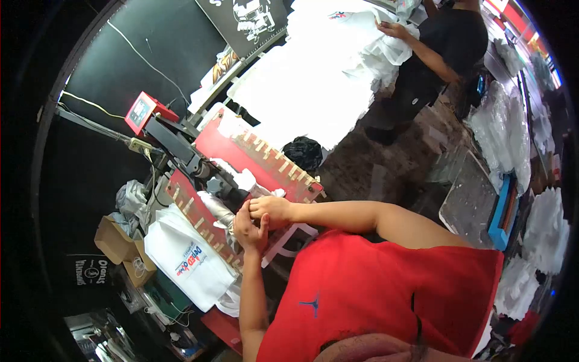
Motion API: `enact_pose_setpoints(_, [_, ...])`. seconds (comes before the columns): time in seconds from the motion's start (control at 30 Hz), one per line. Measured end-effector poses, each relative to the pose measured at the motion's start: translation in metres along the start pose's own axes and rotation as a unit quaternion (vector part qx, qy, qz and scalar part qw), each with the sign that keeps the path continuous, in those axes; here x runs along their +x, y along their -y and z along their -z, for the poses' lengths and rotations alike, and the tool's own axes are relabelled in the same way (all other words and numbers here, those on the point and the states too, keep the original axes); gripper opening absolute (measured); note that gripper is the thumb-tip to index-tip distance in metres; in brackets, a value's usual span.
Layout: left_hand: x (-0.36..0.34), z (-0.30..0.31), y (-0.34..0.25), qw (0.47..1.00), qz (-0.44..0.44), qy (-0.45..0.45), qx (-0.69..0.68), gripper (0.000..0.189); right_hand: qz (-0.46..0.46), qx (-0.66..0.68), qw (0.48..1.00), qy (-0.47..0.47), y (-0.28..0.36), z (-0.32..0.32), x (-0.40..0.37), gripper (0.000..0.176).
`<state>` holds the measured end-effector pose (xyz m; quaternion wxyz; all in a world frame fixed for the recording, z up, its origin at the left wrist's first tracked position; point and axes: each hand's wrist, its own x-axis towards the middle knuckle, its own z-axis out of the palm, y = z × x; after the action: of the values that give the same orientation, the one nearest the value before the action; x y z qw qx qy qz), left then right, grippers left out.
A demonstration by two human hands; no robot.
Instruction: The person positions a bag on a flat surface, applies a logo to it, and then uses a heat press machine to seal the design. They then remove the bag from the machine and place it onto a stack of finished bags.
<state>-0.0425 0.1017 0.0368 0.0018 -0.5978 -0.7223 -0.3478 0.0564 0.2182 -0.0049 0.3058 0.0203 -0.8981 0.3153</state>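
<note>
My right hand (271,211) is closed at the black handle (232,192) of a heat press. Beside it, touching it, my left hand (249,232) has its fingers curled at the same handle end, thumb toward my right hand. The hands hide part of the handle. Under the press arm (175,142) are red boards (247,151) edged with strips of tape. A silvery wrapped piece (216,210) lies beside the handle. White printed bags (190,259) hang over the near-left side of the press.
A red control box (142,113) with a lit display tops the press. White material (301,78) is heaped beyond, where another person (446,48) in dark clothes handles some. An open cardboard box (120,247) stands left, a black plastic bag (303,153) behind the press.
</note>
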Motion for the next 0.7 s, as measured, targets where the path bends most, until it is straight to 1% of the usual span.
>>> enact_pose_setpoints(0.1, [-0.0025,-0.0025,-0.0001,1.0,0.0,0.0,0.001,0.069,0.014,0.004,1.0,-0.003,-0.0008,-0.0022,-0.0027,0.025])
enact_pose_setpoints(0.2, [-0.0031,-0.0017,0.0,1.0,0.003,0.0,0.001,0.066,0.013,-0.021,1.0,0.006,0.0019,0.0006,-0.0011,0.025])
enact_pose_setpoints(0.27, [-0.0038,-0.0022,0.0004,1.0,0.001,-0.001,0.004,0.064,-0.023,-0.02,0.998,0.055,0.0072,0.006,-0.0007,0.026])
enact_pose_setpoints(0.37, [-0.0049,-0.0033,0.0008,1.0,0.006,-0.006,0.004,0.063,-0.026,-0.037,0.997,0.07,0.0074,0.0068,-0.0003,0.026])
enact_pose_setpoints(0.5, [-0.0061,-0.0034,0.0018,1.0,0.009,-0.004,0.003,0.062,-0.003,-0.039,0.998,0.047,0.003,0.0005,-0.0012,0.026])
enact_pose_setpoints(0.6, [-0.0056,-0.0014,0.0002,1.0,0.013,-0.001,0.001,0.061,-0.006,-0.042,0.998,0.05,0.0032,0.0,-0.0011,0.027])
enact_pose_setpoints(0.67, [-0.0067,-0.0008,-0.0013,1.0,0.016,0.003,0.002,0.06,-0.027,-0.042,0.997,0.055,0.0071,0.0018,-0.0014,0.028])
enact_pose_setpoints(0.7, [-0.0064,-0.0011,-0.0024,1.0,0.009,-0.008,0.001,0.059,-0.028,-0.041,0.997,0.056,0.007,0.0007,-0.0022,0.028])
